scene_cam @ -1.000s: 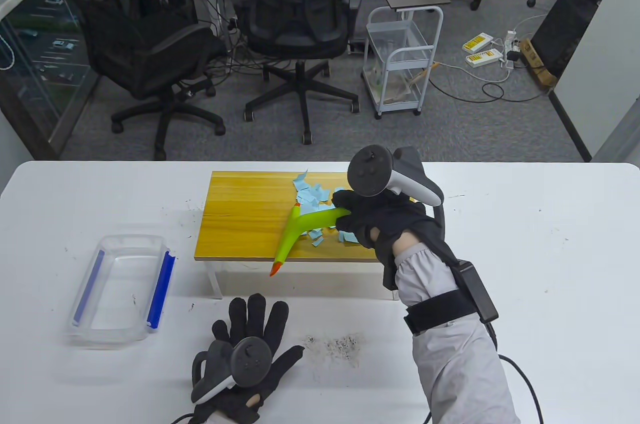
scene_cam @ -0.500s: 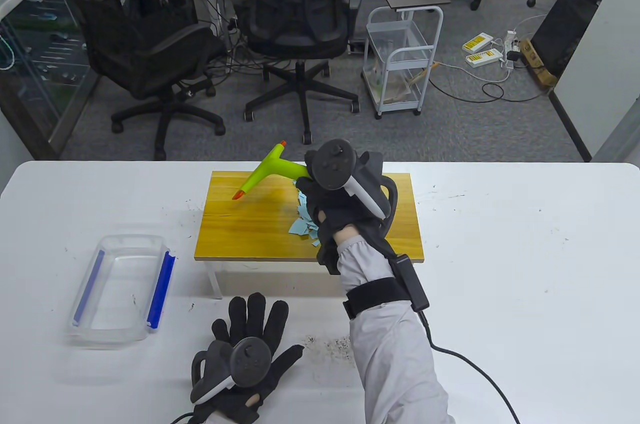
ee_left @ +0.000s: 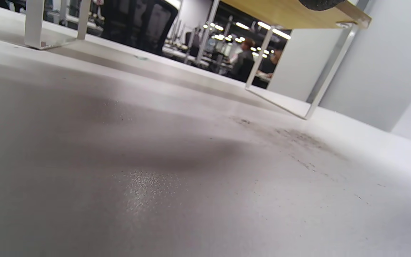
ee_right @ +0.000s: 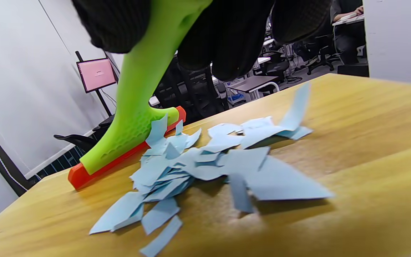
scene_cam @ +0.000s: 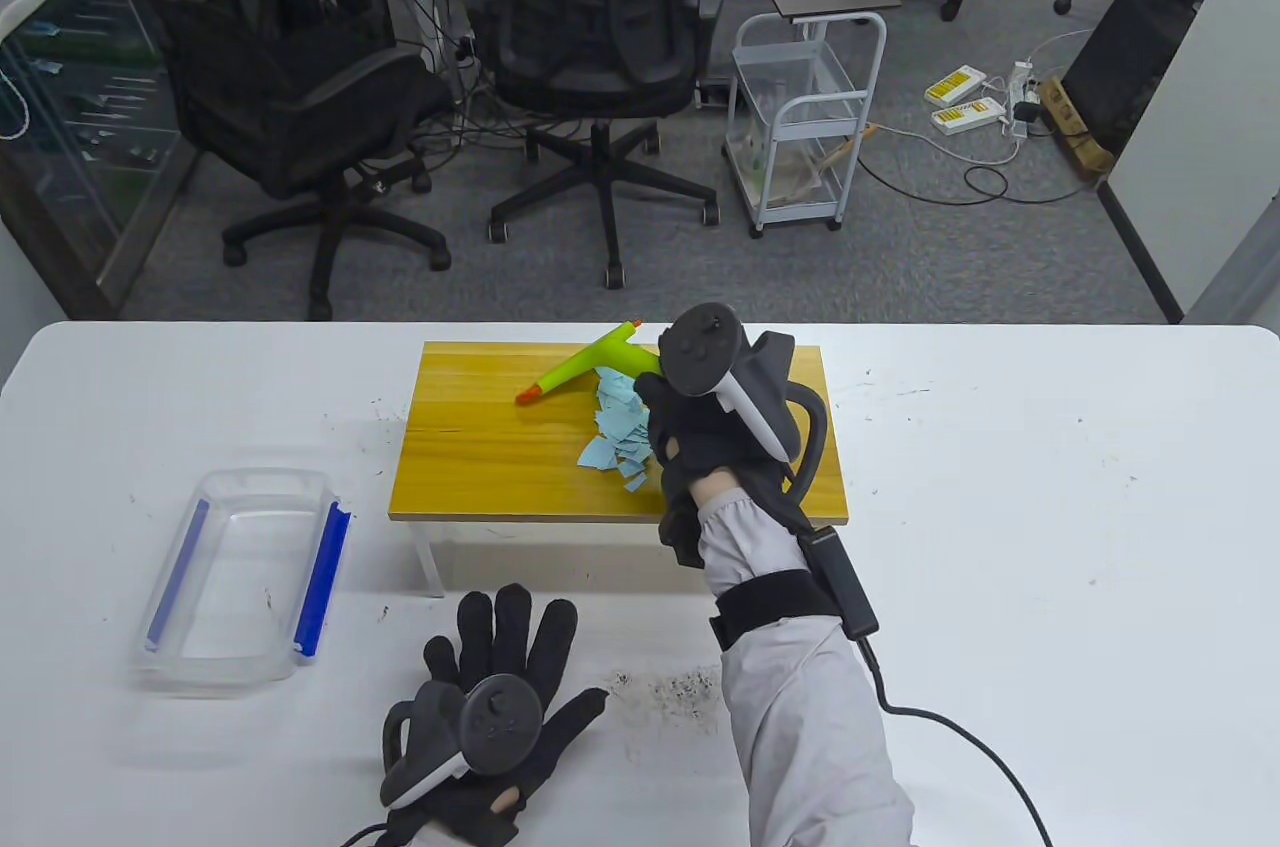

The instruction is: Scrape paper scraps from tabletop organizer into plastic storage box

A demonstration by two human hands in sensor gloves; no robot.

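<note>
My right hand [scene_cam: 690, 427] grips the handle of a green scraper [scene_cam: 590, 362] with an orange blade edge. The blade rests on the wooden tabletop organizer [scene_cam: 480, 447], at the far side of a pile of light-blue paper scraps [scene_cam: 615, 432]. In the right wrist view the scraper [ee_right: 137, 107] stands behind the scraps [ee_right: 205, 160], its orange edge on the wood [ee_right: 369, 142]. The clear plastic storage box [scene_cam: 240, 577] with blue side clips lies empty at the table's left. My left hand [scene_cam: 500, 687] rests flat on the table, fingers spread, holding nothing.
The white table [scene_cam: 1050, 537] has dark crumbs [scene_cam: 680, 687] beside my left hand. The left wrist view shows the table surface [ee_left: 191, 178] and the organizer's metal legs [ee_left: 326, 78]. Office chairs and a small cart stand beyond the far edge.
My right hand swung the scraper from the near left of the scraps, up over them, and set its blade down on the organizer at the pile's far side. The scraps are bunched closer. Left hand unmoved.
</note>
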